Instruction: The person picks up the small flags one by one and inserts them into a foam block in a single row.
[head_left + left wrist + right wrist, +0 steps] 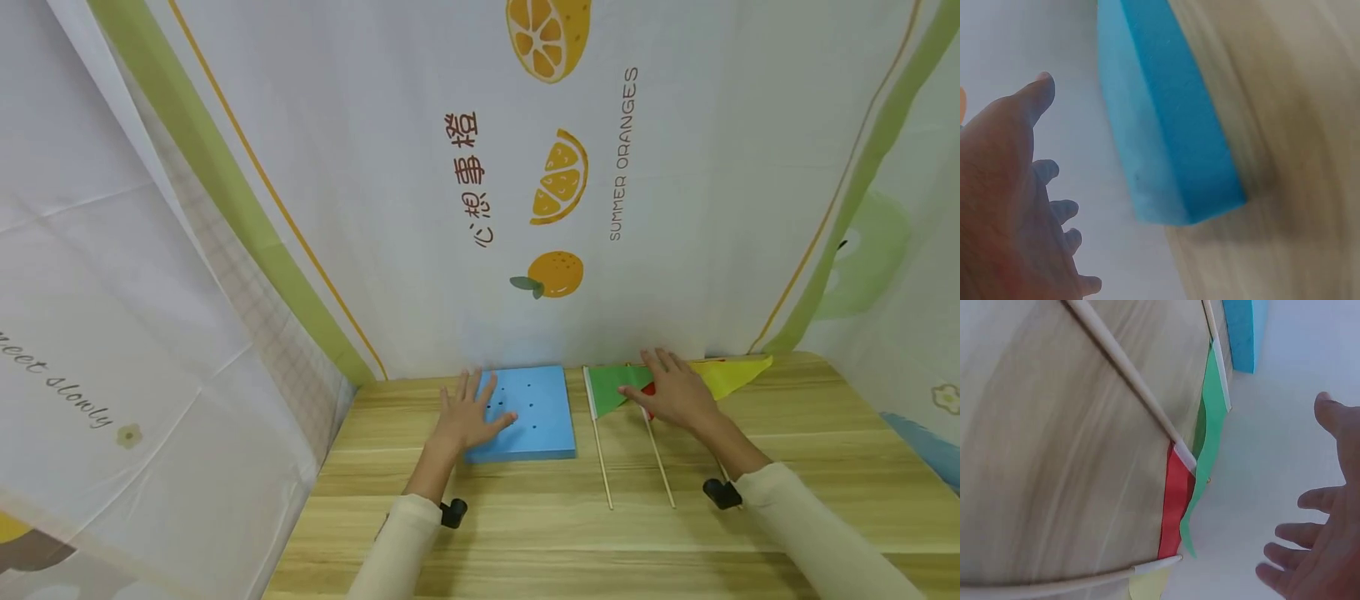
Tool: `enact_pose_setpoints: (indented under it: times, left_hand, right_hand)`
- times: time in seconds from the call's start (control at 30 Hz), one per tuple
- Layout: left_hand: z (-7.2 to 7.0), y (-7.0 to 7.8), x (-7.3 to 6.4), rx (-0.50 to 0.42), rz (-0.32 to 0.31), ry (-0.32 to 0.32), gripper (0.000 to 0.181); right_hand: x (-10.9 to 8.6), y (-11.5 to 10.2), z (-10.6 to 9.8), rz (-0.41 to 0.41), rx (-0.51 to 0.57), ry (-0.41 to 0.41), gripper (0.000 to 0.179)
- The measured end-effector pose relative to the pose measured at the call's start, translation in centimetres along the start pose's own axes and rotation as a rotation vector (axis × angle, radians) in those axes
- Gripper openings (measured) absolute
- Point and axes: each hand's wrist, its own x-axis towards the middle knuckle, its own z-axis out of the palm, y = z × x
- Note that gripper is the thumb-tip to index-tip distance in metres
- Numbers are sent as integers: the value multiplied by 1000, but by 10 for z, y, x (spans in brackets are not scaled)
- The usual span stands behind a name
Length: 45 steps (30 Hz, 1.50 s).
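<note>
A blue foam-like block (551,433) with several small holes in its top lies flat on the wooden table. Over its left part my left hand (467,421) is spread, holding nothing; the left wrist view has the hand raised beside the block (1179,119). To the right lie three small pennant flags on thin wooden sticks: a green flag (606,387), a red flag (1175,500) partly under the green one, and a yellow flag (738,377). My right hand (678,396) hovers above them with fingers apart and hides much of the red flag.
The wooden table (510,533) ends at a hanging white cloth (397,208) printed with oranges and writing. More cloth hangs at the left and right sides. A black strap-on camera (453,512) sits at the left wrist, another black camera (722,493) at the right.
</note>
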Motion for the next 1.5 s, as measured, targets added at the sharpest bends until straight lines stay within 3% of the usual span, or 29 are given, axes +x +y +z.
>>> enact_pose_setpoints:
  times: [0.27,0.43,0.63,0.93,1.17,1.5]
  left_hand:
    - [17,8,-6,-50,73,4,85]
    - [28,13,-8,-51,95,10,82]
    - [38,19,-12,-89,108,-3,80]
    - [44,23,-14,-92,99,-27,77]
    - [48,23,-15,-99,93,-22,76]
    - [48,24,-15,-101,92,-13,77]
  right_hand:
    - [-7,-13,17,-47,165,30,70]
    - [-9,-28,30,-31,242,-35,48]
    - [-13,-41,46,-9,258,-120,22]
    - [-16,-52,62,83,253,-161,34]
    - [-12,-53,68,74,241,-165,49]
    - [-10,-57,64,137,312,-211,41]
